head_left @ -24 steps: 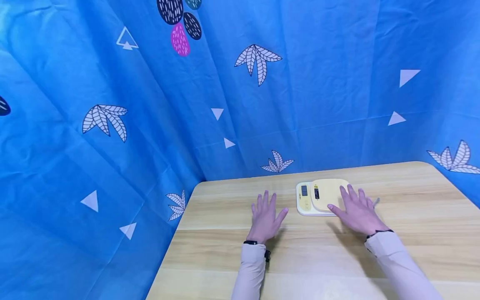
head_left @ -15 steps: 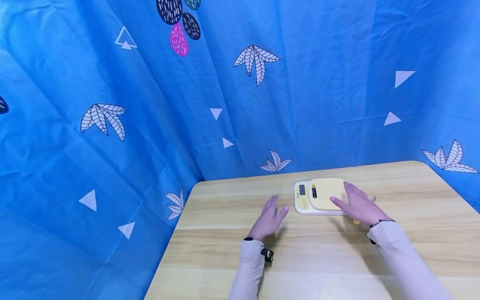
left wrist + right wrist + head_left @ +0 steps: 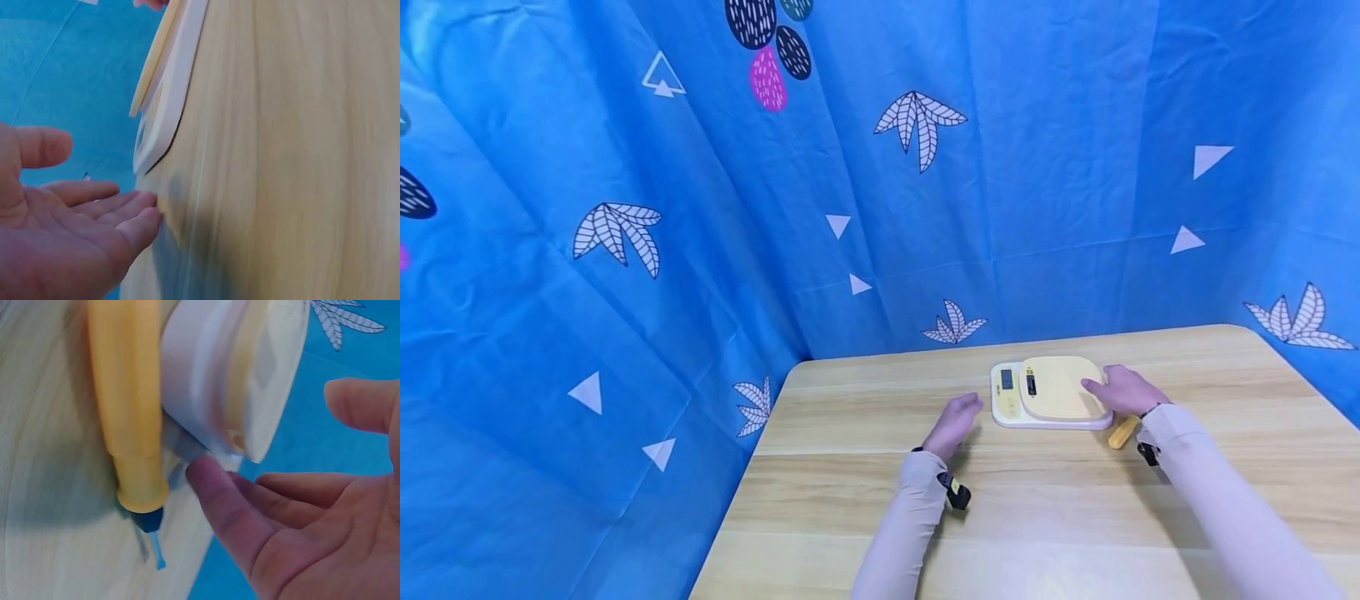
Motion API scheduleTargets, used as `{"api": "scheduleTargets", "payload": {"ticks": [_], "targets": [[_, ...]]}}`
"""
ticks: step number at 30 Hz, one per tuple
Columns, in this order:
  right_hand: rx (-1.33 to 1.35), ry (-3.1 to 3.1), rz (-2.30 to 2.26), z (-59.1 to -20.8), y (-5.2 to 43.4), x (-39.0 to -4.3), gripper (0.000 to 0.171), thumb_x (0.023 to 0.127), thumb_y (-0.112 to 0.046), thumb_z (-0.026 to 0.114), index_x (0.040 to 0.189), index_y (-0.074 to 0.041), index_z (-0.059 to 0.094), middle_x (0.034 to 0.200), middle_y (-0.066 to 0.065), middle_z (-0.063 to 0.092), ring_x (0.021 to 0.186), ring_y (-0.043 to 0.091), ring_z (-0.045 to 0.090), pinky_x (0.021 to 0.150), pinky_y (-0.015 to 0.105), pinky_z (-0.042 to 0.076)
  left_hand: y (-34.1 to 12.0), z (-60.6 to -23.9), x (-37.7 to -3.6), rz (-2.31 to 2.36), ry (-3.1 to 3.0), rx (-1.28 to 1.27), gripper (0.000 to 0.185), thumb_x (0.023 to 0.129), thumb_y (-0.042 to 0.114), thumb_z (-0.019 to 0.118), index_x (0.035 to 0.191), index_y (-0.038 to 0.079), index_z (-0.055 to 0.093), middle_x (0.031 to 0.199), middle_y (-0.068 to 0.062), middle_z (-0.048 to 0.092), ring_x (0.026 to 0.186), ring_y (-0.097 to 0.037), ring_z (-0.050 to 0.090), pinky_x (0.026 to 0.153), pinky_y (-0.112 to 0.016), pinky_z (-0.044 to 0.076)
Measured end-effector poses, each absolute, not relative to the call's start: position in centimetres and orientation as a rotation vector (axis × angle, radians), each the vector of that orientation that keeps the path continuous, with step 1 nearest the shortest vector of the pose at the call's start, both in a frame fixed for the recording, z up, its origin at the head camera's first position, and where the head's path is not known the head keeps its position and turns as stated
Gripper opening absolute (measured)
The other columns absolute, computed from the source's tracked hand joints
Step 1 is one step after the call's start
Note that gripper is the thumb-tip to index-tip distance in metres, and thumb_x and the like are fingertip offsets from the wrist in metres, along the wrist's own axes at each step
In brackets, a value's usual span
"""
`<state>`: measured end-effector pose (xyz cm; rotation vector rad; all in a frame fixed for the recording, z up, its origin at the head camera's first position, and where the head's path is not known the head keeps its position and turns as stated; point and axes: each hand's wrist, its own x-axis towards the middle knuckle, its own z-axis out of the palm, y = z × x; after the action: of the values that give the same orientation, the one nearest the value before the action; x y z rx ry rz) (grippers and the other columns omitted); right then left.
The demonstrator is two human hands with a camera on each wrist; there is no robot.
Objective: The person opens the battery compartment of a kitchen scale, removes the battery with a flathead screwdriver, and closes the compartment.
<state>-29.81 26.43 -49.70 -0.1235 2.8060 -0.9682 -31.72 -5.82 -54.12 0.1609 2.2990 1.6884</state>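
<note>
Pale wood-grain table [image 3: 1045, 508], rounded scale [image 3: 1051, 392]

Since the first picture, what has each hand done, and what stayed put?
Both hands lifted off the table and closed in on the scale: the right hand reaching its right edge, the left hand nearing its left. That uncovered a yellow-handled tool. The scale stayed put.

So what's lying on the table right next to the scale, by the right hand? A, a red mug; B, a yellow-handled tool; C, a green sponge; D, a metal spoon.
B: a yellow-handled tool lies against the scale, by the right hand.
</note>
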Motion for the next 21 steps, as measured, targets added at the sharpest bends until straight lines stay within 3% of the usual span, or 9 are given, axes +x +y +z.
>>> {"api": "scheduleTargets", "payload": {"ticks": [5,8,15,18,21], "targets": [[-0.131,2.755,-1.04,-50.6,26.8,-30.4,0.037,0.106,-0.033,0.051,0.096,0.002,0.058,0.067,0.0,0.045,0.055,0.012,0.048,0.05,0.025,0.047,-4.3,-54.4,-31.9,1.82,2.189,0.09,0.057,0.107,0.022,0.048,0.155,-0.007,0.036,0.165,-0.026,0.034,0.155,-0.043,0.03,0.131,-0.058,0.028],[-0.148,2.756,-1.065,-51.0,27.1,-30.5,0.033,0.104,-0.03,0.054,0.089,-0.001,0.057,0.065,-0.002,0.043,0.054,0.011,0.047,0.048,0.023,0.045,-3.5,-54.4,-31.9,1.888,2.106,0.092,0.055,0.106,0.02,0.049,0.152,-0.009,0.04,0.164,-0.027,0.035,0.155,-0.043,0.03,0.131,-0.059,0.028],[-0.128,2.711,-1.115,-51.6,27.4,-30.6,0.03,0.102,-0.025,0.06,0.105,0.005,0.061,0.07,0.003,0.056,0.058,0.014,0.059,0.051,0.027,0.055,-2.8,-54.1,-31.5,1.878,2.025,0.128,0.047,0.107,0.021,0.047,0.146,-0.003,0.052,0.162,-0.021,0.041,0.156,-0.041,0.027,0.13,-0.066,0.022],[-0.13,2.724,-1.107,-51.6,27.4,-30.6,0.029,0.101,-0.025,0.061,0.101,0.004,0.061,0.07,0.004,0.056,0.059,0.015,0.059,0.051,0.027,0.054,-2.7,-53.8,-31.3,1.838,2.068,0.125,0.045,0.107,0.023,0.047,0.145,-0.001,0.054,0.162,-0.019,0.043,0.156,-0.04,0.03,0.131,-0.064,0.023],[-0.113,2.725,-1.104,-51.8,27.4,-30.6,0.028,0.101,-0.024,0.062,0.101,0.003,0.062,0.07,0.004,0.056,0.059,0.015,0.057,0.051,0.026,0.052,-2.8,-53.7,-31.0,1.815,2.107,0.123,0.044,0.107,0.024,0.047,0.141,-0.001,0.058,0.156,-0.018,0.051,0.149,-0.036,0.041,0.131,-0.06,0.026]]}}
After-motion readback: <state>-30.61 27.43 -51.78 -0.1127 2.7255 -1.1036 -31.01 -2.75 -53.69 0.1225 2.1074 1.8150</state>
